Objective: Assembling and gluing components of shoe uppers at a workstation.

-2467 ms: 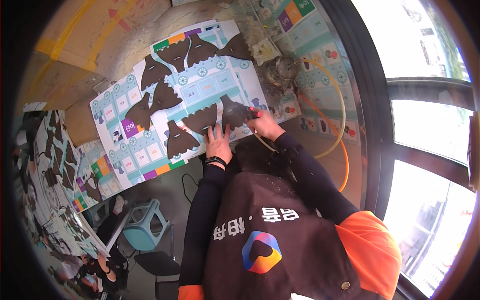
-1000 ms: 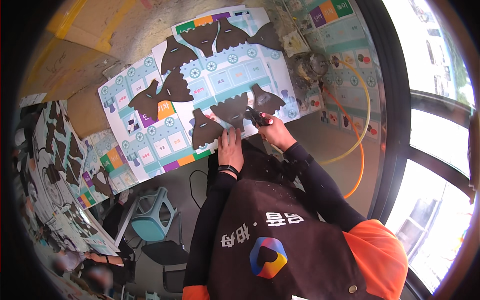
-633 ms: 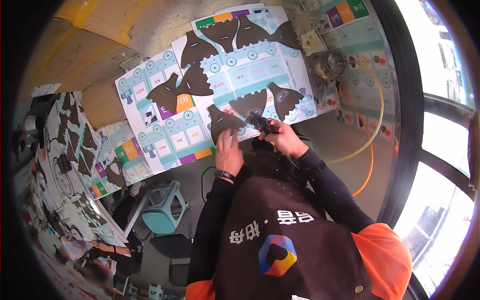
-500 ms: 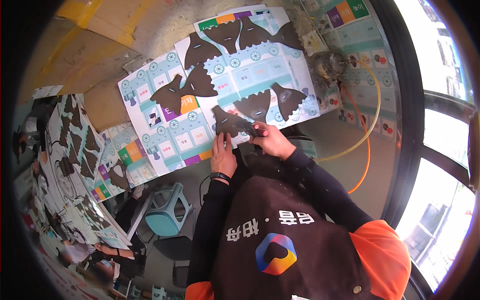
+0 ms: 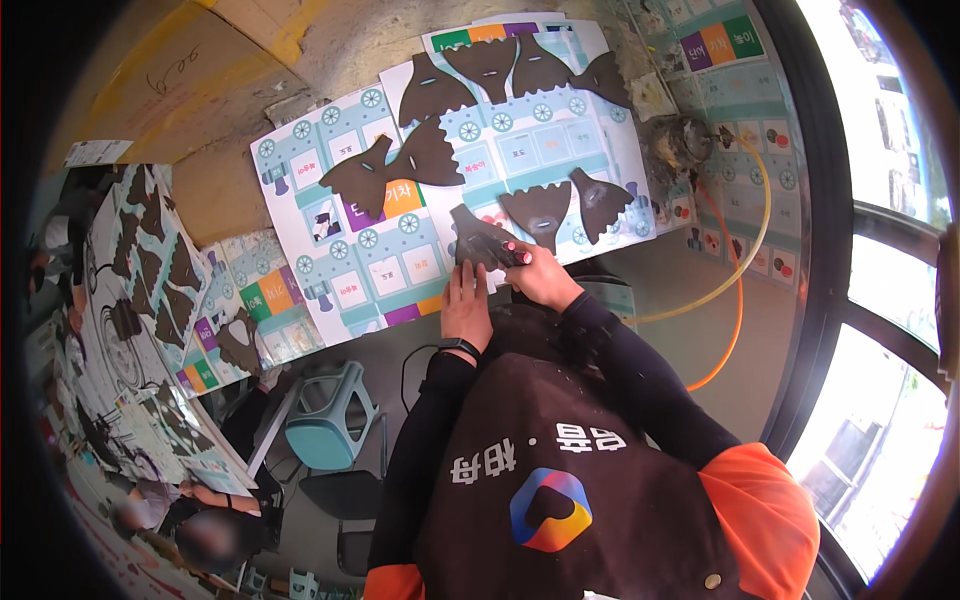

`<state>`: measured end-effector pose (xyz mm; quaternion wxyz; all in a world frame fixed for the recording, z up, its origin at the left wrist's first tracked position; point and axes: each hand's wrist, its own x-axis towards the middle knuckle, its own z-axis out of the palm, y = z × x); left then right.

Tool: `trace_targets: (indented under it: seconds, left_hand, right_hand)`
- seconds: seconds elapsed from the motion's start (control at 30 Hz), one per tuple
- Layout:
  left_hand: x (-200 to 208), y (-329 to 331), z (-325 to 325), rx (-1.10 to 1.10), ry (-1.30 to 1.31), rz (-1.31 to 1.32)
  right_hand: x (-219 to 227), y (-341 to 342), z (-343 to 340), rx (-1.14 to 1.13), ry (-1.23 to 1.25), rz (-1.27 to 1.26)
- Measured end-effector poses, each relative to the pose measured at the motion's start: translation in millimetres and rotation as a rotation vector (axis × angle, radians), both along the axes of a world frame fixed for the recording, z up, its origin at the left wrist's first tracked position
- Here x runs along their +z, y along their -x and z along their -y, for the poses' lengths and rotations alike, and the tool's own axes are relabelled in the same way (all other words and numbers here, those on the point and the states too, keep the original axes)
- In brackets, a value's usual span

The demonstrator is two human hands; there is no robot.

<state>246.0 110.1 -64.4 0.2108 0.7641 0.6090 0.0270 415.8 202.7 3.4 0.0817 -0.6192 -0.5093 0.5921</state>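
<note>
A dark brown fan-shaped piece point(image 5: 472, 236) with a narrow neck lies near the front edge of the printed sheets. My left hand point(image 5: 467, 303) rests flat with its fingertips on the lower edge of that piece. My right hand point(image 5: 547, 277) grips a dark hand tool point(image 5: 512, 254) with red parts, held low over the piece's right side. Its working end is hard to make out against the brown. Just right lie another scalloped piece point(image 5: 540, 212) with a greyish patch and a smaller piece point(image 5: 603, 205).
More brown pieces point(image 5: 437, 158) lie farther back on the printed sheets point(image 5: 385, 245). A yellow hose point(image 5: 765, 190) and an orange hose point(image 5: 738, 330) hang at the right. A blue-green stool point(image 5: 330, 415) stands below left. People point(image 5: 205, 505) work at a table on the left.
The view has shifted, so the table appears farther right. Relative to the piece, my right hand and the tool have moved slightly left over it. My left hand stays on the piece.
</note>
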Motion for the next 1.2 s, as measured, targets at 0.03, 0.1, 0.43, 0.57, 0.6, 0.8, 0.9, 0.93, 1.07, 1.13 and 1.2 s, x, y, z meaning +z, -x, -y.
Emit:
trace_targets:
  seconds: [0.03, 0.1, 0.43, 0.57, 0.6, 0.8, 0.9, 0.93, 1.07, 1.13, 1.2]
  left_hand:
    - [-0.4, 0.8, -0.4, 0.002, 0.001, 0.001]
    - [-1.0, 1.9, -1.0, 0.003, 0.019, -0.004]
    - [1.3, 3.6, -8.9, -0.014, 0.018, -0.016]
    - [13.1, 14.2, -22.9, 0.03, 0.069, 0.116]
    - [16.8, 18.8, -30.2, 0.081, 0.127, 0.219]
    - [10.5, 33.2, -142.6, 0.307, -0.266, 0.204]
    - [11.3, 16.7, -191.0, 0.381, -0.313, 0.045]
    - [11.3, 6.3, -205.4, 0.414, -0.289, -0.09]
    - [-17.6, 19.1, -231.6, 0.344, -0.307, -0.345]
    - [-17.7, 27.8, -237.6, 0.262, -0.278, -0.26]
    - [-3.5, 26.8, -244.8, 0.11, -0.18, -0.044]
  right_hand:
    - [1.3, -1.5, 0.4, 0.002, 0.001, 0.001]
    - [4.7, -6.1, 1.0, -0.047, 0.027, 0.031]
    - [6.3, -1.4, -13.8, -0.083, -0.03, 0.002]
    - [29.9, -1.6, -14.9, -0.12, 0.174, -0.1]
    - [35.9, -4.7, -15.4, -0.182, 0.139, -0.145]
    - [83.6, -0.6, -67.9, -0.262, -0.011, -0.239]
    - [97.0, 10.2, -89.9, -0.32, -0.017, -0.284]
    - [96.9, 5.1, -95.6, -0.334, -0.018, -0.288]
    - [93.8, 0.8, -105.5, -0.38, 0.036, -0.327]
    - [83.3, -12.0, -110.3, -0.396, 0.068, -0.302]
    - [75.3, -23.1, -118.3, -0.414, 0.068, -0.284]
